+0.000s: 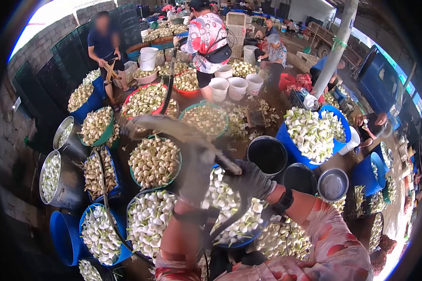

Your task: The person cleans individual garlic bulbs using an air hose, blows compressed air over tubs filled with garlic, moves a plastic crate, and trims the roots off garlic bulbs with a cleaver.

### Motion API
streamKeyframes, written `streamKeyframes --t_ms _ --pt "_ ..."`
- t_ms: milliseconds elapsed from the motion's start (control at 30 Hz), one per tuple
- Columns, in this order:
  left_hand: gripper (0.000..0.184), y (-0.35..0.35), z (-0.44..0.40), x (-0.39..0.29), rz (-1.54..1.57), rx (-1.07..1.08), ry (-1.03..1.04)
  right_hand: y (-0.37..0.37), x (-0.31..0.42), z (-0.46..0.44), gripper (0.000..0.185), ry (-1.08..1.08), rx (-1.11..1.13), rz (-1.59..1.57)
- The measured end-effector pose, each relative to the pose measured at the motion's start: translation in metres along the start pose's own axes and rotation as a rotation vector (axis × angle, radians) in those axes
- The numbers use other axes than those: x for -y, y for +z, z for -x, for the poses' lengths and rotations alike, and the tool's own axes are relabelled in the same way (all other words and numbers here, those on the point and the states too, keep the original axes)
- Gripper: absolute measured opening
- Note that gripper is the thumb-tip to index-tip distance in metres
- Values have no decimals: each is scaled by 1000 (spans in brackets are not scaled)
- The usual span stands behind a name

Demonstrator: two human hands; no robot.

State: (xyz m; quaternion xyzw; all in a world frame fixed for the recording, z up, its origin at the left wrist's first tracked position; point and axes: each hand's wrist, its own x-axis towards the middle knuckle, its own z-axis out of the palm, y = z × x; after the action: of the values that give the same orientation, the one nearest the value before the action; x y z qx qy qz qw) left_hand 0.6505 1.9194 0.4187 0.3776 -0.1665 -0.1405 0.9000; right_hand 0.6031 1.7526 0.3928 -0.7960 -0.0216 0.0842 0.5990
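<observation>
My right hand (255, 181), in a dark glove, is closed around the dark end of a long grey-brown thing (173, 129). That thing stretches up and left in front of me, too smeared by motion to name. My left hand (197, 173) is a grey blur beside its lower part; its fingers cannot be made out. Under my hands is a blue tub (241, 242) of white garlic bulbs (215, 187) with green stem stubs. A large tub of white garlic (150, 220) stands to its left, and a green-rimmed tub of browner garlic (154, 159) lies beyond.
A black hose (109, 206) curves down the left side. To the right are black buckets (267, 154), a metal basin (333, 183) and a heaped blue tub (286, 145). Ahead, a person in a patterned shirt (211, 37) stands among tubs; a pole (335, 51) rises at right.
</observation>
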Motion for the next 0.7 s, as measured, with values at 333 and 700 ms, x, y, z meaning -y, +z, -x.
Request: streamKeyframes --t_ms 333,700 --pt "41 -14 176 123 -67 66 -570 73 88 -49 20 -86 355 13" --pt "53 7 166 30 -390 -282 -170 53 68 -52 56 -130 288 -269"
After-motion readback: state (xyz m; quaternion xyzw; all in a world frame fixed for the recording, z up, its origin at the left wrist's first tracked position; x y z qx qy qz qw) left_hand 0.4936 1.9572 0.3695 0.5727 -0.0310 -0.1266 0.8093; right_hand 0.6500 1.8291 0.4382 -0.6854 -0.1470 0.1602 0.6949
